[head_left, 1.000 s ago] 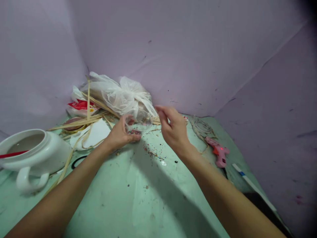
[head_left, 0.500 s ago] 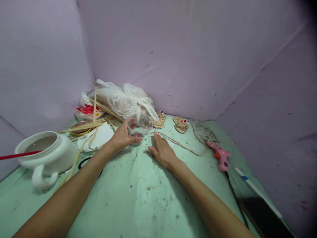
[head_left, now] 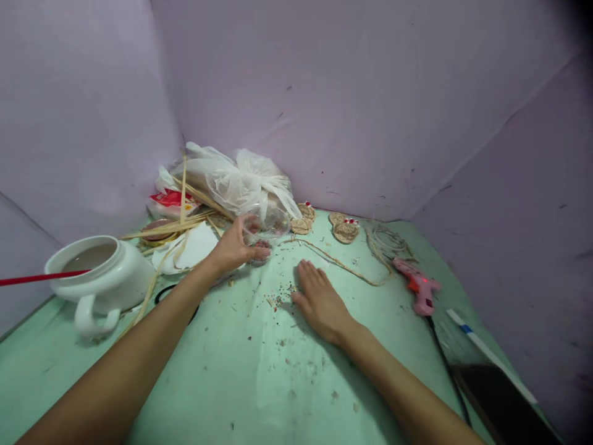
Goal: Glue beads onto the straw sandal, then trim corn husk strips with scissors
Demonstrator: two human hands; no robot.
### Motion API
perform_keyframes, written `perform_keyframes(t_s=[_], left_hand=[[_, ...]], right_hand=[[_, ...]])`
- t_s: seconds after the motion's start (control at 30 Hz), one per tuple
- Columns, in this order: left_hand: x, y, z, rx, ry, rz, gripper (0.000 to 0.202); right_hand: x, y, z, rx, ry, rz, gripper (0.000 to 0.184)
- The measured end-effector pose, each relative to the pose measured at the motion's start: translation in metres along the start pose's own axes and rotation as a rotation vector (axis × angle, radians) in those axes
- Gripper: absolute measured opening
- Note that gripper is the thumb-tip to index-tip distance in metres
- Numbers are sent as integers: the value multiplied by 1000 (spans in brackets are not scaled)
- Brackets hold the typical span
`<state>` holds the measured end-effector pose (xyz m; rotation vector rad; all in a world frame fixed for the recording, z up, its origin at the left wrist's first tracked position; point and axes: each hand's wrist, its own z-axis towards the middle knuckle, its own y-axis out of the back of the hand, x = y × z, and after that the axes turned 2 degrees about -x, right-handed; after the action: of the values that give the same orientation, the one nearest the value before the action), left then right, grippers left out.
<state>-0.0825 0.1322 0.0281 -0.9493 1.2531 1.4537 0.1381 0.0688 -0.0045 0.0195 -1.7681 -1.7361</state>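
Note:
My left hand (head_left: 236, 246) grips a clear round plastic container (head_left: 271, 230), thumb along its near side and fingers behind. Small reddish beads (head_left: 260, 248) show through its lower part. My right hand (head_left: 322, 301) lies low over the green tabletop with its fingers stretched out, holding nothing. Just left of its thumb is a scatter of tiny coloured beads (head_left: 278, 300). A strand of twine (head_left: 340, 266) runs beyond the fingertips. Two coiled-twine pieces with red and white beads, one left (head_left: 302, 221) and one right (head_left: 344, 230), lie near the wall.
To the right are a pink glue gun (head_left: 420, 285) with a lit red light, a coil of twine (head_left: 388, 240), a white strip (head_left: 491, 355) and a dark flat object (head_left: 504, 405). On the left stand a white pot (head_left: 130, 278) and a tied plastic bag (head_left: 236, 179) beside dry straw strips (head_left: 184, 188).
My right hand has drawn back to the right and nearer, uncovering the scattered beads. My left hand keeps hold of the container. The view has shifted slightly.

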Motion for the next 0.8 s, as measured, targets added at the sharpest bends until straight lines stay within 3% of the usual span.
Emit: perform_keyframes(t_s=[0.1,0.17,0.3,0.43,0.53,0.63,0.8], left_hand=[[2,1,1,11,-32,41,84],[2,1,0,15,-39,64,84],[-1,1,-2,16,-35,73,84],[-1,0,-3,-3,-59,90,82],[2,-1,-2,-10,-58,98,82],[2,-1,-1,0,-49,84,85],[0,0,-2,-6,-59,83,83]], right_hand=[[17,-5,-6,125,162,-11,75],[25,-1,-12,169,221,97,70],[20,8,-27,24,21,197,63],[20,-7,-34,31,-23,-102,90],[35,-21,-24,42,-18,-218,98],[48,-26,-6,-53,-43,-265,89],[48,-17,11,-181,-75,-332,45]])
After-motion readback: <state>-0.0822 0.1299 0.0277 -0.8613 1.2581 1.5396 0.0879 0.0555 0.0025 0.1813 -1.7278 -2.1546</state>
